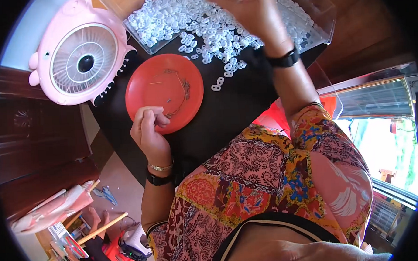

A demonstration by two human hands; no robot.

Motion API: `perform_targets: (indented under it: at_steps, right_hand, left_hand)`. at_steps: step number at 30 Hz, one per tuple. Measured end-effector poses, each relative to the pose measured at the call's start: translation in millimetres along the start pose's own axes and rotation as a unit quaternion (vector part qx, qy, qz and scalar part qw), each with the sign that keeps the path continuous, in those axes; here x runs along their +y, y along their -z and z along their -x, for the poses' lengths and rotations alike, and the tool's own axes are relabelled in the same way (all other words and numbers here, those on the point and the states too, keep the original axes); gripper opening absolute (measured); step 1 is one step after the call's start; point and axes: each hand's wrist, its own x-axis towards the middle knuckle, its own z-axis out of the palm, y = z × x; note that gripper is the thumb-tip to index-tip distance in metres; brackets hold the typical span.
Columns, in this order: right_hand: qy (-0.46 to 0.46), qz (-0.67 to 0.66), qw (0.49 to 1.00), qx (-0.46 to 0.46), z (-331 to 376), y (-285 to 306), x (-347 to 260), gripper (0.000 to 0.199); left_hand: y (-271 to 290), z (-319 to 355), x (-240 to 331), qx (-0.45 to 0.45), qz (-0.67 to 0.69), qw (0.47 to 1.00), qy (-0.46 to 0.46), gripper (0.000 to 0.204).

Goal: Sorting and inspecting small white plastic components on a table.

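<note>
My left hand [151, 132] is over the near rim of a round red plate [139, 80]. Its fingers are curled with thumb and fingertips together; anything between them is too small to make out. Several thin brown pin-like pieces [186, 87] lie on the plate in a loose arc. At the top edge my right hand [253, 12] is raised over a heap of small white oval plastic pieces [176, 15], each with two holes. The fingers of that hand are blurred and partly cut off by the edge of view.
The heap spills from a clear plastic tray [150, 48] onto the black tabletop [217, 114]. A pink animal-shaped fan [85, 63] stands left of the plate. Below left, another person's bare legs [96, 219] show near blue-handled scissors [110, 195]. A bright window [387, 146] is at right.
</note>
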Motion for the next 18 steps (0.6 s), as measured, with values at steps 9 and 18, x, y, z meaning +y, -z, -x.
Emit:
perform_targets:
  at_steps: [9,18]
  right_hand:
    - [0.051,0.306,0.944,0.116,-25,93,60,0.022]
    - [0.048,0.096,0.98,-0.168,6,7,56,0.017]
  left_hand:
    - [-7,-4,-1,-0.01,0.027,1.0,0.0,0.026]
    - [0,-2,-6,0.012,-0.01,1.0,0.004,0.025]
